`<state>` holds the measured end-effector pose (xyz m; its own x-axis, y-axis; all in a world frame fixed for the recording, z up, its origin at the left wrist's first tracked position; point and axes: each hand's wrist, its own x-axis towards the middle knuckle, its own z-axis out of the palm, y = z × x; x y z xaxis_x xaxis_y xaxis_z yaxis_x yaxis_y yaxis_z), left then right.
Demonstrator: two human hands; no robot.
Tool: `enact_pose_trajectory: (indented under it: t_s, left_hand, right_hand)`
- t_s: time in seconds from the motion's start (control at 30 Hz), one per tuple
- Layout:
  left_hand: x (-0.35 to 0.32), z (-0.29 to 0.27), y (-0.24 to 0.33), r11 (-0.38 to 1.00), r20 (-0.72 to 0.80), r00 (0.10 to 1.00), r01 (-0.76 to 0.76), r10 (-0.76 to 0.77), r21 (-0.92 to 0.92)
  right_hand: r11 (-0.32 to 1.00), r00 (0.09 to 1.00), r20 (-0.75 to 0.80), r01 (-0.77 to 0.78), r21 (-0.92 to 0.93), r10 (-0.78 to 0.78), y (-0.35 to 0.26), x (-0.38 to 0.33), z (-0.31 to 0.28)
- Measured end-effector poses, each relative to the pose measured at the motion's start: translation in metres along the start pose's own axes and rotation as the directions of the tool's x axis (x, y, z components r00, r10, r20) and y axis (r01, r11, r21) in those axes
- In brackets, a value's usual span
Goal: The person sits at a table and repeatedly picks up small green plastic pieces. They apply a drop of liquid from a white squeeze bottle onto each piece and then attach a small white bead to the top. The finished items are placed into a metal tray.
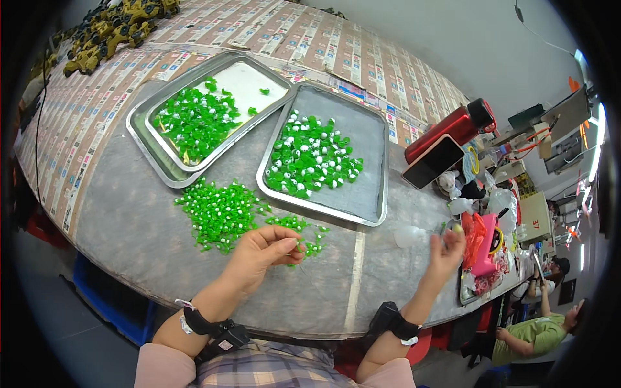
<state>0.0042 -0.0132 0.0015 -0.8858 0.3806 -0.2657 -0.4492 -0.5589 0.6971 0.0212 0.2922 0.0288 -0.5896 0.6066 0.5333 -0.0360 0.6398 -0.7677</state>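
My left hand [264, 251] is closed in a pinch at the near edge of a loose pile of tiny green and white pieces [217, 213]. A small green piece [300, 246] shows between its thumb and forefinger. Raised off to the right, my right hand [446, 251] has its fingers curled, and what they hold is too small and blurred to name. Beside it stands a translucent white container [409, 237]. Larger green pieces with white, eye-like balls [314, 158] lie heaped in the right metal tray [378, 194]. Similar green pieces [197, 123] fill part of the left tray [162, 169].
A red flask [446, 132] and a phone [433, 161] with a dark screen stand at the right. Near the right edge are a pink container [485, 249] and a red plastic bag [474, 229]. Yellowish toy vehicles [116, 29] pile up far left. Another person [533, 336] sits at far right.
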Motion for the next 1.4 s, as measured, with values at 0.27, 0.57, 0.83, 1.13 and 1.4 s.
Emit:
enact_pose_trajectory:
  t_s: [0.27,0.57,0.83,1.13,1.4]
  left_hand:
    - [0.0,0.002,0.001,0.997,0.01,0.997,0.072,-0.072,-0.006]
    - [-0.001,-0.006,-0.001,0.989,0.091,0.991,0.103,-0.094,-0.106]
    - [-0.002,-0.007,-0.001,0.98,0.114,0.988,0.117,-0.1,-0.16]
    - [-0.002,-0.008,-0.001,0.976,0.12,0.988,0.121,-0.1,-0.181]
    - [-0.002,-0.008,0.0,0.979,0.123,0.987,0.124,-0.105,-0.161]
  right_hand:
    - [0.94,0.92,0.385,-0.192,0.281,0.073,0.022,-0.008,0.019]
    - [0.853,0.969,0.219,-0.02,0.521,-0.111,-0.108,-0.047,0.037]
    - [0.844,0.955,0.223,0.048,0.535,-0.196,-0.113,-0.074,0.056]
    - [0.895,0.952,0.255,0.04,0.445,-0.17,-0.123,-0.078,0.058]
    - [0.847,0.932,0.213,0.151,0.509,-0.294,-0.111,-0.077,0.06]
